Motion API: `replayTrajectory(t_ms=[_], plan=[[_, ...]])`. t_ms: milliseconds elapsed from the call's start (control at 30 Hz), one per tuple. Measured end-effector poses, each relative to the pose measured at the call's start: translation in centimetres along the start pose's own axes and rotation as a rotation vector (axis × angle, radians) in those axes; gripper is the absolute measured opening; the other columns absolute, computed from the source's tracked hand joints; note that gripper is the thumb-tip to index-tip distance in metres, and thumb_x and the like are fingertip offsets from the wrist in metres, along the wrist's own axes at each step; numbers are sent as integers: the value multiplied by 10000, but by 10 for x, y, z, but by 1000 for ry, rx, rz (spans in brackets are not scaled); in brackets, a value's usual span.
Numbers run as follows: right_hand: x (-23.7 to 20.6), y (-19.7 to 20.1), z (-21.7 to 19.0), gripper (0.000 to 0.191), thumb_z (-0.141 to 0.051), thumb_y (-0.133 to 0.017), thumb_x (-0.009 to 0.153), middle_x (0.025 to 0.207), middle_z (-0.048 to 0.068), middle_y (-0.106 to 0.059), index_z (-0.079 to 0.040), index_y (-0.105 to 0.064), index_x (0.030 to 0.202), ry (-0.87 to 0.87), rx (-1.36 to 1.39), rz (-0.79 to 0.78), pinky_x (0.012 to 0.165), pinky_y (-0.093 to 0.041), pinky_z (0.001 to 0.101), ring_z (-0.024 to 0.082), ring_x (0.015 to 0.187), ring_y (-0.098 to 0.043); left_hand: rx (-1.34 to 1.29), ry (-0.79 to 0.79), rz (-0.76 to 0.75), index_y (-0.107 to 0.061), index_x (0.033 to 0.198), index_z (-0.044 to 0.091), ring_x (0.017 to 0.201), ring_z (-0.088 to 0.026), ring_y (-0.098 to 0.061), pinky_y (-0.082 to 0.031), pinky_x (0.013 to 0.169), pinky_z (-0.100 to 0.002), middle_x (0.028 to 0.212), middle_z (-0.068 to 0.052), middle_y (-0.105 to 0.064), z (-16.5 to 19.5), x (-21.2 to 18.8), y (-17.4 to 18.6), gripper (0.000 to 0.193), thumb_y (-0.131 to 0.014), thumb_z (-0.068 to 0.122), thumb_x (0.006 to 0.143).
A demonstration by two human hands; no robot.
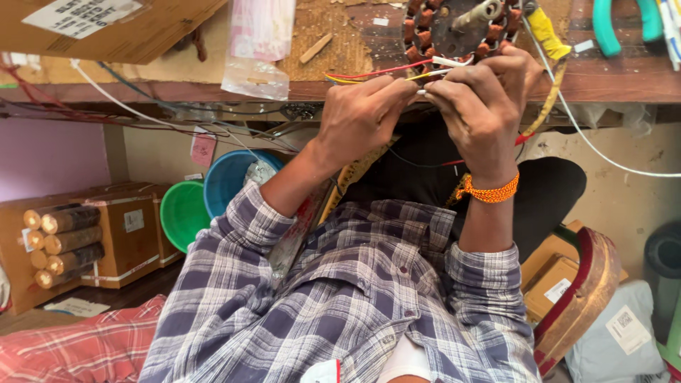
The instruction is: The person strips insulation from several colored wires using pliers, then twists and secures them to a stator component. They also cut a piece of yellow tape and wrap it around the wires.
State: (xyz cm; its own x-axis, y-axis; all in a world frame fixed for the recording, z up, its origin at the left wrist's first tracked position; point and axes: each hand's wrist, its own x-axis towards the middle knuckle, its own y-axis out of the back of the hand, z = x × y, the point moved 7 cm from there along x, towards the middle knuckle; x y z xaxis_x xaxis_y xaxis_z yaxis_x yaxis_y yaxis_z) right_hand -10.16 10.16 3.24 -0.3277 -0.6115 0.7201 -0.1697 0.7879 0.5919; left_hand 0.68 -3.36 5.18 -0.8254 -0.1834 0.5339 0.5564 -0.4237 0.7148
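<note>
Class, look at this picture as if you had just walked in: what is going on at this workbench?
A person in a checked shirt works with both hands at the edge of a wooden workbench. The left hand and right hand pinch the thin coloured wires that lead to a round motor stator with copper-wound coils lying on the bench. The fingertips meet at the wire ends. Below the bench stand a blue plastic tub and a green plastic tub.

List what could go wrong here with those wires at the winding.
1. Both hands, left hand and right hand, pinch thin wires at the stator; a hard tug could perhaps snap a lead.
2. The stator sits near the bench edge, so pulling might drag it off.
3. The loose white cable hangs beside the right hand and may snag.
</note>
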Motion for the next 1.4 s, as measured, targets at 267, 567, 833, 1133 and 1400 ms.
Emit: replayTrajectory(t_ms=[267,567,833,1133,1400], plan=[[-25,62,27,198,-216,-807,1053,920,49,-677,-23,-776,1025,-222,36,346,887,-466,384,238,905,-624,39,-106,69,-729,1215,182,697,-143,-695,-517,593,-315,887,-14,-755,-6,6,-12,226,-786,159,998],[-43,76,33,249,-222,-732,1078,902,114,-679,24,-717,1048,-343,190,474,581,-406,254,181,775,-675,152,-89,9,-721,1152,150,918,-180,-657,-502,685,-343,994,-24,-642,7,40,-14,179,-798,187,995],[-60,68,40,315,-255,-700,1139,884,125,-678,49,-696,1057,-402,255,429,538,-397,229,141,672,-648,62,-236,-91,-694,1168,117,1203,-268,-567,-422,998,-424,1231,-82,-649,12,43,-11,232,-797,176,968],[-97,85,56,437,-371,-625,1122,771,109,-588,54,-629,1023,-428,278,593,492,-355,228,148,599,-554,60,-254,-51,-699,1174,113,1172,-257,-620,-485,940,-397,1215,-60,-663,-2,35,-5,210,-774,118,978],[-160,112,53,396,-328,-609,1127,789,119,-569,41,-604,984,-508,214,685,486,-352,231,145,597,-526,85,-82,-38,-689,1097,83,1126,-279,-644,-513,933,-414,1148,-75,-661,5,34,-10,167,-806,121,984]])
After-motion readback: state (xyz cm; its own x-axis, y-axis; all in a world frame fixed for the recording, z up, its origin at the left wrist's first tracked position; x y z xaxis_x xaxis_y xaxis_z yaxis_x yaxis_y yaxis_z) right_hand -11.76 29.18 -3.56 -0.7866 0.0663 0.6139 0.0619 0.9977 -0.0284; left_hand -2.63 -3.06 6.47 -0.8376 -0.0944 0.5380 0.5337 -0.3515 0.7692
